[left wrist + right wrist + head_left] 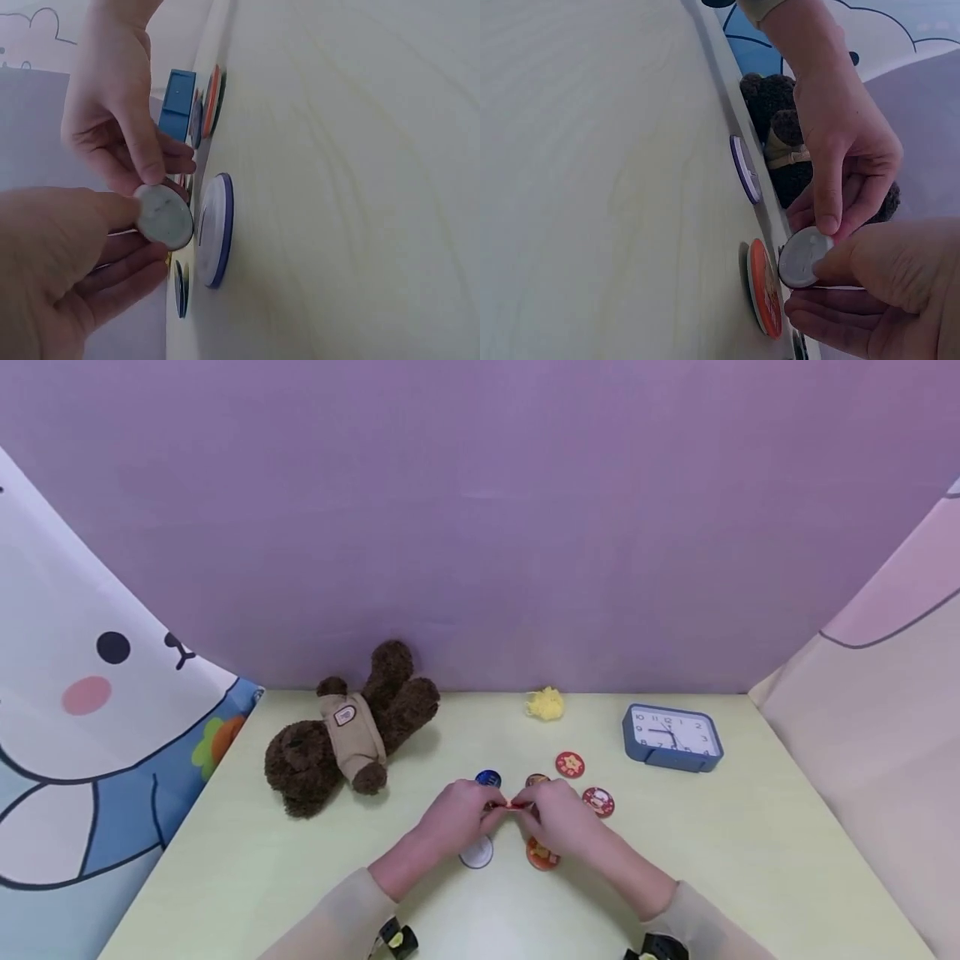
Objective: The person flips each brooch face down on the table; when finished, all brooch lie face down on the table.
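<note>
Both hands meet over the table and pinch one round pin-back badge (pixel 166 217) between them, edge-on in the head view. The left hand (pixel 460 814) grips its left edge and the right hand (pixel 562 817) its right edge. Its silver-grey back, with the pin, shows in both wrist views. Below the hands lie a white badge (pixel 476 852) and an orange badge (pixel 542 855). Just beyond the fingers are a dark blue badge (pixel 488 777) and a brownish badge (pixel 537 779), the latter partly hidden by the right hand. Two red badges (pixel 570 765) lie farther right.
A brown teddy bear (pixel 352 735) in a beige shirt lies at the back left. A yellow fluffy ball (pixel 546 703) sits near the purple backdrop (pixel 480 543). At the back right stands a blue desk clock (pixel 672 737).
</note>
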A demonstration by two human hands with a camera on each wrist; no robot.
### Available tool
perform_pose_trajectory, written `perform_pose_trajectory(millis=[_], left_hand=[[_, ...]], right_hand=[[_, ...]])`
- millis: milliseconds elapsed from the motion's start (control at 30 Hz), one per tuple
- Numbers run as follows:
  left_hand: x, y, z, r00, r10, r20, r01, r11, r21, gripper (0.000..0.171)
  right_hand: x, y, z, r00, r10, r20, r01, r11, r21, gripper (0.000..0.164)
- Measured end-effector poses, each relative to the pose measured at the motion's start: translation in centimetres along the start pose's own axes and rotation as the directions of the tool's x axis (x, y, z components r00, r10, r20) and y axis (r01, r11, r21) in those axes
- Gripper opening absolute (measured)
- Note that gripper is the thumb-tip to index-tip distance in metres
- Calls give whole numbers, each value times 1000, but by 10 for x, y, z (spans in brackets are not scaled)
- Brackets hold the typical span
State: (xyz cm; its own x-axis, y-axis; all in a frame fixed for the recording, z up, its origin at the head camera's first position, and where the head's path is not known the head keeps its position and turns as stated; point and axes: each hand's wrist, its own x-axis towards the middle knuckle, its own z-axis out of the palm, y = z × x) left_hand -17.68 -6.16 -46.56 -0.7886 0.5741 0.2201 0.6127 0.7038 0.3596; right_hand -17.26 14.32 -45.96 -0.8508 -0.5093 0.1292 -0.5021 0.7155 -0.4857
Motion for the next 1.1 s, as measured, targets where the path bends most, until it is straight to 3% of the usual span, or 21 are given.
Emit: perform_pose_trajectory(millis=[133,400,567,867,1100], left_hand=[[1,-2,3,997,-35,-68,31,998,-58,13],[6,-9,10,995,-80,-61,72,988,-133,13],[9,-12,11,994,-103,-45,96,986,-136,9],[16,-26,0,974,-182,-137,166,978,-124,26],[18,-46,1,985,-163,-61,159,985,-65,34]], right_hand=[[1,3,0,1000,27,-6,-27,1000,8,10],[5,2,7,996,85,-19,-84,996,34,4],[9,1,8,997,67,-32,-68,998,-8,5],[30,0,0,997,6,-74,-11,997,-72,15],[50,-5,11,999,-17,34,23,982,-187,23]])
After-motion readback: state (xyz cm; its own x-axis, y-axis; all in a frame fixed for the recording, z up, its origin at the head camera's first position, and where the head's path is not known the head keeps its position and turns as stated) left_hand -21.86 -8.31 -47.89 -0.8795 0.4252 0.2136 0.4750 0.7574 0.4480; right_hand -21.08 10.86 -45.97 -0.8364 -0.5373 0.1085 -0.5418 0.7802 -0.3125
